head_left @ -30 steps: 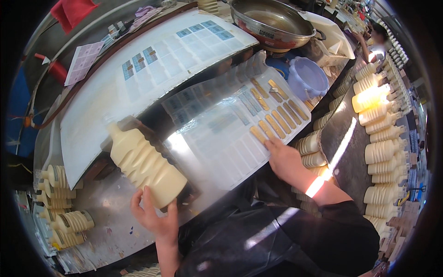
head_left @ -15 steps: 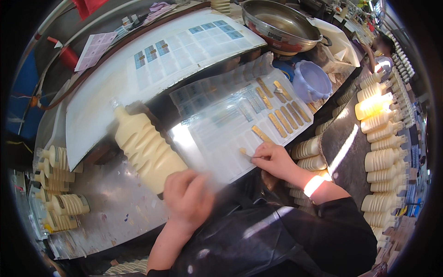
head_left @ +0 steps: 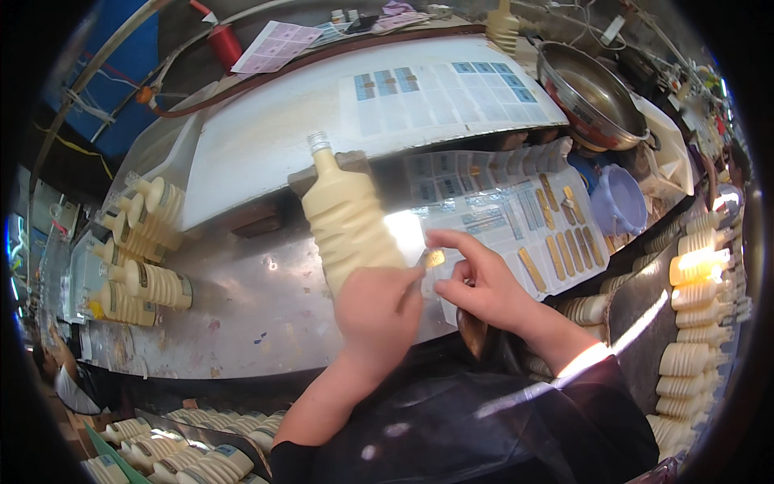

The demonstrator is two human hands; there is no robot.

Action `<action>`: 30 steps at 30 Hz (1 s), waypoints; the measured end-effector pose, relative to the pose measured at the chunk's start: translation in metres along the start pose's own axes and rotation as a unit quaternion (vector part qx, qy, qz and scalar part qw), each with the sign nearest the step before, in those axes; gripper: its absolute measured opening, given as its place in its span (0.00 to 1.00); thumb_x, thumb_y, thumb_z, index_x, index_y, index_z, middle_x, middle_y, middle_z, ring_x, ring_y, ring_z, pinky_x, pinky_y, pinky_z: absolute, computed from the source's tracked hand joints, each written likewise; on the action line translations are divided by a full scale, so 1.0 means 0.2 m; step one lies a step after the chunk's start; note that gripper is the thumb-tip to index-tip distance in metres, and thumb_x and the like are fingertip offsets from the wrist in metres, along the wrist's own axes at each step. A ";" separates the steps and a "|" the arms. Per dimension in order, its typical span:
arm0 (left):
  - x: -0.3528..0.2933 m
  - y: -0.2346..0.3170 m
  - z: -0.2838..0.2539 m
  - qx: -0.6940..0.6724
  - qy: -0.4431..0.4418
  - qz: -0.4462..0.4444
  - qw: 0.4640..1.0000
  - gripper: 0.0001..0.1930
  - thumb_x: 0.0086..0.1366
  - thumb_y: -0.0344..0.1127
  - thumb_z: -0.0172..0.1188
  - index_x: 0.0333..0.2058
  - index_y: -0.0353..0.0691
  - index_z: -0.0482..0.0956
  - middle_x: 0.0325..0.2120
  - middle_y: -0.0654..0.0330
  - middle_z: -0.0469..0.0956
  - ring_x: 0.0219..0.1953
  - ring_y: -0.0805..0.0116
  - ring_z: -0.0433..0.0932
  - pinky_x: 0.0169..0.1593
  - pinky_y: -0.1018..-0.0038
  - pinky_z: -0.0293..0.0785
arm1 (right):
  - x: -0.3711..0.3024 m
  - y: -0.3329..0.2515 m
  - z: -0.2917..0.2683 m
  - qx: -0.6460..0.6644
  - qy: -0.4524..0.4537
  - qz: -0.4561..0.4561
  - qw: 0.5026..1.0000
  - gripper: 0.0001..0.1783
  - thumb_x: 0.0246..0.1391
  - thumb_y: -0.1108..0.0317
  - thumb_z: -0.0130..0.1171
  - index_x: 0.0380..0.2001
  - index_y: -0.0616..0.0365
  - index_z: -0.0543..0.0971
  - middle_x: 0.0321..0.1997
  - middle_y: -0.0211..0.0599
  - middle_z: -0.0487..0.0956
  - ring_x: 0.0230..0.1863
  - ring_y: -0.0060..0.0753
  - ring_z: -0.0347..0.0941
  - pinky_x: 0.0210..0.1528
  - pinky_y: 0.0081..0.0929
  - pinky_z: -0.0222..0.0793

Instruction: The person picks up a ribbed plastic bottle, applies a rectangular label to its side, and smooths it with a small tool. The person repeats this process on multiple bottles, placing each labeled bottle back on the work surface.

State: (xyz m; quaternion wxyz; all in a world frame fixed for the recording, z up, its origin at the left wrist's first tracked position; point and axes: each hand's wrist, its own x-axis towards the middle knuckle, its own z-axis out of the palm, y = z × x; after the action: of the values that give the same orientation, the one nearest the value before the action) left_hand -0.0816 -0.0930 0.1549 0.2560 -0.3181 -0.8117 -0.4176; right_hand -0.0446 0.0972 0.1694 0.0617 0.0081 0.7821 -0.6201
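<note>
Bottle (head_left: 348, 218) base hidden by curled L hand (head_left: 377, 313), hold unclear; R hand (head_left: 490, 289) spread, empty, nr gold strip (head_left: 435, 257).

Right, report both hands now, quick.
Left hand: closed, apparently pinching a small gold label.
Right hand: open, thumb and forefinger apart, holding nothing visible.

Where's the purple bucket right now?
In the head view, the purple bucket is on the right, below the metal pan and right of the sheet with gold strips.
</note>
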 end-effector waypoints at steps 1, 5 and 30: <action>0.02 -0.02 -0.02 -0.037 0.004 -0.057 0.998 0.09 0.57 0.22 0.67 0.37 0.39 0.86 0.28 0.61 0.78 0.30 0.65 0.77 0.35 0.70 0.72 | 0.06 0.02 0.02 0.039 -0.028 0.011 0.999 0.26 0.58 0.65 0.64 0.59 0.61 0.76 0.56 0.38 0.78 0.35 0.21 0.76 0.38 0.23 0.73; 0.04 -0.12 -0.10 -0.203 0.045 -0.279 0.938 0.06 0.66 0.26 0.65 0.41 0.35 0.86 0.32 0.66 0.82 0.34 0.79 0.77 0.41 0.78 0.73 | 0.27 -0.01 0.09 0.161 -0.096 0.068 0.980 0.18 0.63 0.62 0.64 0.51 0.62 0.81 0.36 0.30 0.80 0.29 0.14 0.71 0.30 0.19 0.67; 0.19 -0.52 -0.03 -0.299 0.142 -0.435 0.837 0.20 0.65 0.31 0.66 0.55 0.36 0.75 0.50 0.61 0.68 0.46 0.72 0.69 0.54 0.74 0.69 | 0.78 0.05 0.17 0.040 -0.005 0.031 0.999 0.20 0.61 0.57 0.65 0.48 0.59 0.75 0.31 0.31 0.77 0.33 0.21 0.73 0.37 0.24 0.70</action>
State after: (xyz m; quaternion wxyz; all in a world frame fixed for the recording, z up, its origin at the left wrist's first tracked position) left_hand -0.1828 -0.1332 0.1299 0.0533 0.0695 -0.6568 -0.7489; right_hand -0.1947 0.0566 0.1359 0.0844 0.0321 0.7560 -0.6483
